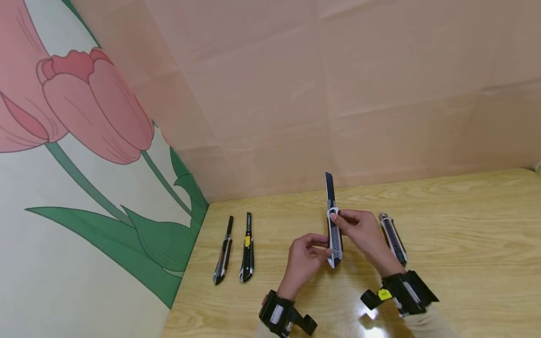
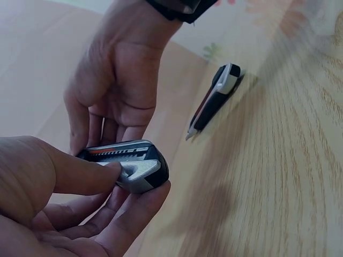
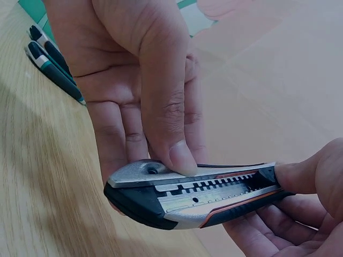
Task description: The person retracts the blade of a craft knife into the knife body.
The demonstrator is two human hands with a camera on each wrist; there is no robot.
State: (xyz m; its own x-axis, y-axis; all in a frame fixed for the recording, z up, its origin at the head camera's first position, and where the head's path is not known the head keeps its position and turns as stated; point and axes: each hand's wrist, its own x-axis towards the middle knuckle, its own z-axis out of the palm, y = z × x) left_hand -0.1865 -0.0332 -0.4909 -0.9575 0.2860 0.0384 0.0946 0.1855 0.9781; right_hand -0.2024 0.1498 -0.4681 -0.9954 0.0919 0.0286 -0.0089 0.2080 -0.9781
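Both hands hold a snap-off utility knife (image 1: 335,241) above the table, its dark blade (image 1: 330,188) extended away from me. My left hand (image 1: 301,258) pinches the butt end of the handle between thumb and fingers. The right hand (image 1: 364,234) grips nearer the blade, its thumb at the slider. In the right wrist view, the silver, black and orange handle (image 3: 185,198) shows its toothed slot. The left thumb (image 3: 179,155) lies on the handle's silver edge there. The blade is out of sight in both wrist views.
On the wooden table (image 1: 473,244), another utility knife (image 1: 394,239) lies beside my right wrist. To the left lie two more with blades out: a dark one (image 1: 223,260) and one with a yellow slider (image 1: 247,256). A brown sheet (image 1: 270,94) and tulip-printed wall covering (image 1: 97,108) bound the table.
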